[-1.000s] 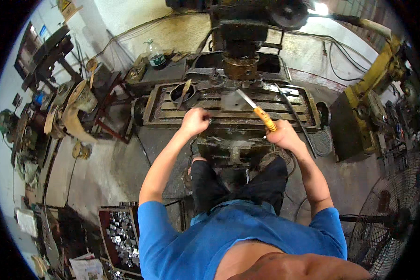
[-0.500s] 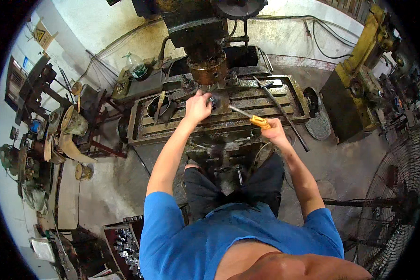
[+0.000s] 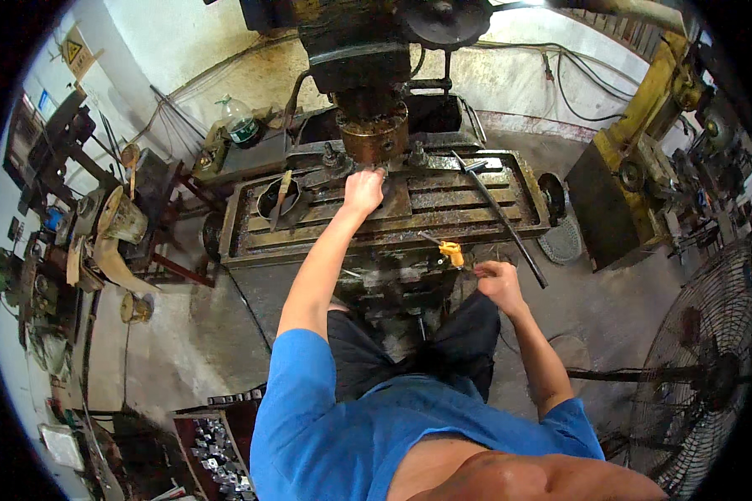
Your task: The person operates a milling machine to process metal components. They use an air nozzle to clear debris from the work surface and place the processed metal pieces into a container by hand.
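Under the spindle (image 3: 374, 138) of a large, grimy milling machine, in the single head view, the person's left hand (image 3: 364, 192) is reaching far forward over a slotted metal table (image 3: 309, 249). Its back is facing the camera and its fingertips are pointing in below the spindle; the fingers are hiding whatever lies there, so I cannot tell whether they are gripping anything.

Nearer the person, just beyond the table's front edge, a yellow-handled tool (image 3: 451, 253) with a slim metal nozzle is hanging or dropping; its support is not showing clearly. The right hand (image 3: 498, 280) is staying out just to its right, fingers loosely bent and parted, apparently holding nothing, with a narrow gap between.

The tool is looking light and stiff, probably slick if oil is coating it; its thick yellow handle is offering the best hold, away from the thin nozzle.

Around these, a dark bowl (image 3: 266, 203) with a brush (image 3: 286, 185) in it is sitting on the table's left part. A long bar (image 3: 504, 221) is lying across the right part, its end jutting past the front edge near the right hand, where it could be catching a forearm. Two clamping bolts, one (image 3: 332, 157) left and one (image 3: 418, 156) right, are flanking the spindle and narrowing the left hand's space.
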Tool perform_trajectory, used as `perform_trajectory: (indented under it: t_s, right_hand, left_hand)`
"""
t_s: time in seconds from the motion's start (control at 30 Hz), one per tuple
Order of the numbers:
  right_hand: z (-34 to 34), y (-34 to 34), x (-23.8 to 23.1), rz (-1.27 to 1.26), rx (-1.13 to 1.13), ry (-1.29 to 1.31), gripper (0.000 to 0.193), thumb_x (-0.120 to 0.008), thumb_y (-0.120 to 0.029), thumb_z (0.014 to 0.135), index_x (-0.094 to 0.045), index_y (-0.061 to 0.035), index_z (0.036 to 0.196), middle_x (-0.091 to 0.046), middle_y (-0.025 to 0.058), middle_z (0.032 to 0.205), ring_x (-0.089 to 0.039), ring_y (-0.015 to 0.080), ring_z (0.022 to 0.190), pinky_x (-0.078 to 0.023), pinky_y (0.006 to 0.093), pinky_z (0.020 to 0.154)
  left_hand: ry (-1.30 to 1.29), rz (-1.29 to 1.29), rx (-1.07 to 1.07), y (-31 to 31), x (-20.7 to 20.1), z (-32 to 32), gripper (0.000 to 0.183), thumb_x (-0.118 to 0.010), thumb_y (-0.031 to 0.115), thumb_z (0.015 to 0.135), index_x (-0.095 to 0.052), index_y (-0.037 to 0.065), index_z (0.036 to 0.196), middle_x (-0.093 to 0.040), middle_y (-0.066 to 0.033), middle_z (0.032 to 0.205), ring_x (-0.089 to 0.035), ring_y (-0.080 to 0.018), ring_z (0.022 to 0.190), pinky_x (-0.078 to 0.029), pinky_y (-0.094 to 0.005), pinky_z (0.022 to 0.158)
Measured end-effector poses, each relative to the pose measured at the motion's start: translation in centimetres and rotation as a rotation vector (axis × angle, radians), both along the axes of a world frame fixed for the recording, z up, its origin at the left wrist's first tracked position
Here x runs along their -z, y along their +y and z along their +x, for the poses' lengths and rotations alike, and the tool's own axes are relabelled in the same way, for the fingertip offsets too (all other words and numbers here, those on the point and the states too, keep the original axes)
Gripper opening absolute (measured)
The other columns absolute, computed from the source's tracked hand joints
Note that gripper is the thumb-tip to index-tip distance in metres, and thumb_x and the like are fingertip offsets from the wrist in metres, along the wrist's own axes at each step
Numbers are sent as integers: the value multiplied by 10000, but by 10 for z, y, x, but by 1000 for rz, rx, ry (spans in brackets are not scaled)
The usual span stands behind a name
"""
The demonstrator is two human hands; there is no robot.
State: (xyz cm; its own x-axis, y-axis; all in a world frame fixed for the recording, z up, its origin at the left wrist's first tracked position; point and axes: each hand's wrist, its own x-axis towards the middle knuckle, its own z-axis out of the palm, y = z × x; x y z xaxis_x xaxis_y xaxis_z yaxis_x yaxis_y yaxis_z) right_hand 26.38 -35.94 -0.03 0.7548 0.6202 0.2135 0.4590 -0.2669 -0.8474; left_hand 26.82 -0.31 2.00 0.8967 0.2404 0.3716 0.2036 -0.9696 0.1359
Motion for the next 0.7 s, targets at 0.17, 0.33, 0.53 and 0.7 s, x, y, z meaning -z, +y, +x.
perform_trajectory:
  t_s: [0.17, 0.33, 0.53, 0.7]
  right_hand:
    - [14, -28, -70, -103, 44, -89, 344, -556, -30, 545, -621, 36, 876, -645, 139, 827, -616, 182, 760, -476, 271, 712]
    - [106, -25, -229, 550, -10, -624, 443, -473, -19, 618, -523, 100, 1042, -557, 173, 1093, -547, 271, 1017, -396, 387, 936]
    - [96, -5, -392, 993, -294, -487, 557, -489, -279, 757, -408, 68, 1185, -483, 181, 1157, -415, 310, 1153, -252, 435, 1025]
    - [76, -8, -304, 989, -213, -591, 395, -562, -349, 667, -477, 12, 802, -473, 123, 796, -500, 339, 902, -245, 594, 982]
  left_hand:
    - [-198, -180, -224, -14, -3, -1, 192, -621, 200, 706, -589, 35, 799, -609, -163, 699, -606, -342, 682, -480, -439, 608]
    - [-101, -227, -235, 6, 9, 3, 304, -669, 274, 678, -605, 23, 836, -623, -173, 777, -609, -334, 741, -488, -425, 645]
    - [18, -458, -350, 15, -3, 13, 383, -709, 331, 634, -619, 17, 835, -624, -167, 866, -599, -317, 841, -482, -400, 728]
    - [-3, -533, -353, 19, 0, 9, 376, -719, 316, 620, -627, 9, 815, -625, -169, 879, -596, -312, 857, -479, -400, 739]
